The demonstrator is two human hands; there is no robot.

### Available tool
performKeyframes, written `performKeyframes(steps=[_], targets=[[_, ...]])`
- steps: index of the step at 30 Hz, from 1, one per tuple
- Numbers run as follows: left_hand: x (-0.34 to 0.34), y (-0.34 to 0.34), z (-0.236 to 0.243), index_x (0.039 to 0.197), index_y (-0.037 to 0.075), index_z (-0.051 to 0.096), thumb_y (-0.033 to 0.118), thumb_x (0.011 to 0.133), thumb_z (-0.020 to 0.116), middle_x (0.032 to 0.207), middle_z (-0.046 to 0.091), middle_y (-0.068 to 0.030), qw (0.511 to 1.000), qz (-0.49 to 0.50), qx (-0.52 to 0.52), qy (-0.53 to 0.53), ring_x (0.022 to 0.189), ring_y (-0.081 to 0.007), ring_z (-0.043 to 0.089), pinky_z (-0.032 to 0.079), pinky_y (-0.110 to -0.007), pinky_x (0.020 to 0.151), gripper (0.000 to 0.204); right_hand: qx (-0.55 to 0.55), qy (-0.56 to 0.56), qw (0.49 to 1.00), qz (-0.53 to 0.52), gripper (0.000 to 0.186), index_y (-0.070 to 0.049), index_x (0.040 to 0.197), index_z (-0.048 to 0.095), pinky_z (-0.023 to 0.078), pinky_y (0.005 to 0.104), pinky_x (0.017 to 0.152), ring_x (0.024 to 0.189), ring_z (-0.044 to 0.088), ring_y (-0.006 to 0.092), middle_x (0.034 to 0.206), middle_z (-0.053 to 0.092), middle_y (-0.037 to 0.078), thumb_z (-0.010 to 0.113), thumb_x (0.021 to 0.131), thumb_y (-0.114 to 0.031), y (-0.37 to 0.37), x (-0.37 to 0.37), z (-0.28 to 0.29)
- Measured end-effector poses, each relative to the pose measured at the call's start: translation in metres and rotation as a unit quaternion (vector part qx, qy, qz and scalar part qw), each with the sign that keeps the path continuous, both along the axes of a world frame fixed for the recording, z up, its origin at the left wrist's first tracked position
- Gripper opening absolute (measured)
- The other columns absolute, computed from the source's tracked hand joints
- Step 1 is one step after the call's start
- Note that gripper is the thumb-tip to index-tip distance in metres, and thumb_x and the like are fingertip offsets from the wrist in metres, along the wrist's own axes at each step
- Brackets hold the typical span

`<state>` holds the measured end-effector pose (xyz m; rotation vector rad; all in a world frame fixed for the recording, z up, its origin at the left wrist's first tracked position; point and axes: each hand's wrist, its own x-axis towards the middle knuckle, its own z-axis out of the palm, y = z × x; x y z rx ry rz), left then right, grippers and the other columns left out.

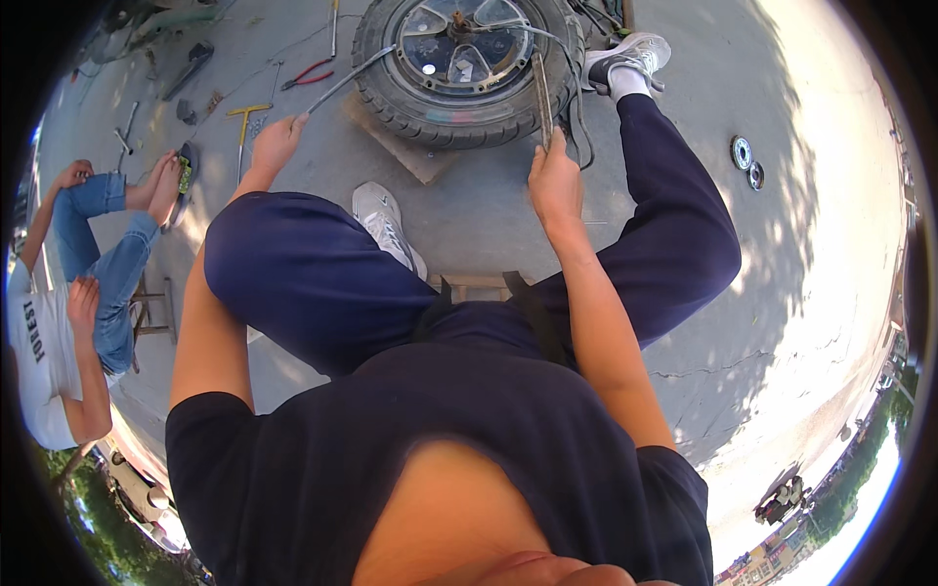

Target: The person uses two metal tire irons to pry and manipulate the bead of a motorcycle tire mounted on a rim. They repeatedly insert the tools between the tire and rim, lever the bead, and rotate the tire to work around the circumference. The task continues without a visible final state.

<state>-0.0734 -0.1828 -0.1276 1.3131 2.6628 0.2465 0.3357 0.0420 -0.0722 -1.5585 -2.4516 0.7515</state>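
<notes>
A black tire (430,125) on a dark spoked wheel hub (415,47) lies flat on a wooden board (415,161) in front of me. My left hand (277,146) is closed round a thin metal tire lever (344,86), whose far end reaches the rim on the wheel's left side. In my right hand (557,186) is a flat, worn metal tire lever (542,93). It crosses the tire's near right part, its tip at the rim. A grey cable (584,122) runs from the hub's centre over the tire's right side.
Left of the wheel lie red-handled pliers (309,75), a yellow T-handle wrench (243,125) and a long thin tool (334,29). Two round metal parts (743,153) rest on the ground at right. Another person (98,264) sits at far left. My shoes flank the wheel.
</notes>
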Motion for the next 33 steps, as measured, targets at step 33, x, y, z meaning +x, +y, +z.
performKeyframes(steps=[33], targets=[[0.001, 0.0, -0.01, 0.095, 0.009, 0.067, 0.052, 0.096, 0.041, 0.083, 0.068, -0.0177, 0.998, 0.0, -0.002, 0.057, 0.081, -0.0396, 0.064, 0.05, -0.049, 0.071, 0.051, 0.015, 0.0, 1.0, -0.021, 0.047, 0.0, 0.136, 0.038, 0.051, 0.0494, 0.064, 0.071, 0.066, 0.042, 0.074, 0.066, 0.025, 0.05, 0.096, -0.021, -0.018, -0.007, -0.009]])
